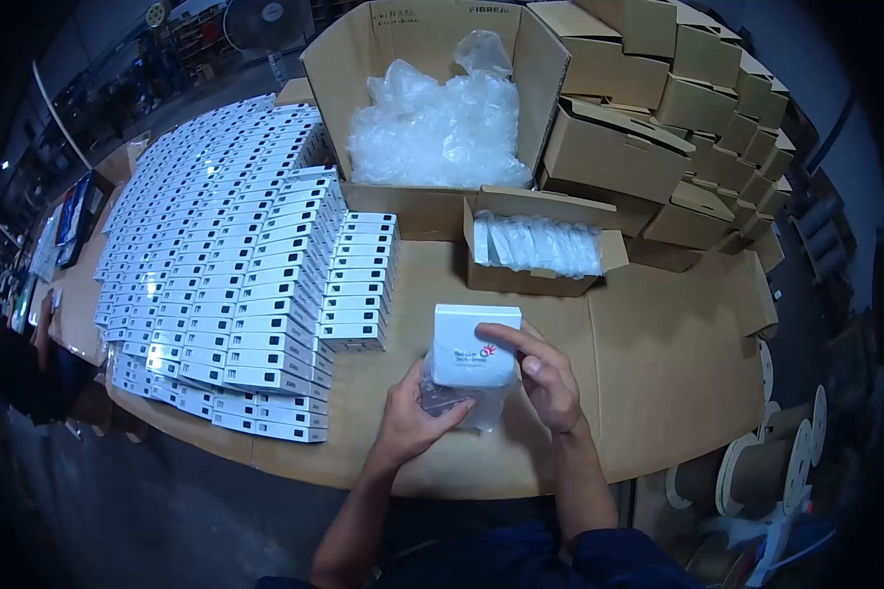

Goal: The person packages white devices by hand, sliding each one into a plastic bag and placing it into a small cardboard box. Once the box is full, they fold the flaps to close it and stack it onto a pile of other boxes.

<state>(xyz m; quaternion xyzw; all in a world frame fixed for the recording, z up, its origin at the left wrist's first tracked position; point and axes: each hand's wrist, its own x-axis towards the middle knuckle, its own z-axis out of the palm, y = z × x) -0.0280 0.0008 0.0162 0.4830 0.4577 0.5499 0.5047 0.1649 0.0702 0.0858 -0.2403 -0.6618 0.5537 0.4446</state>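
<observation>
A broad stack of slim white cardboard boxes (206, 265) on the brown desk (678, 363) could topple if bumped. The square white box with a red logo (457, 339), above the desk, could slip if the fingers of the left hand (410, 420), gripping it with a slick clear plastic bag (483, 412), loosen; the index finger of the right hand (552, 393) touches its face, the other fingers' grip unclear. A large open brown cardboard carton (413, 44) holds crumpled clear plastic (437, 128); a small open brown carton (530, 284), plastic-wrapped white items (535, 245).

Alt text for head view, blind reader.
A left hand holds a white box partly in a clear bag while the right hand touches it. Stacked white boxes crowd the table at left; beyond the hands, a large carton holds clear plastic, a smaller carton wrapped packets; cartons pile at right.
</observation>
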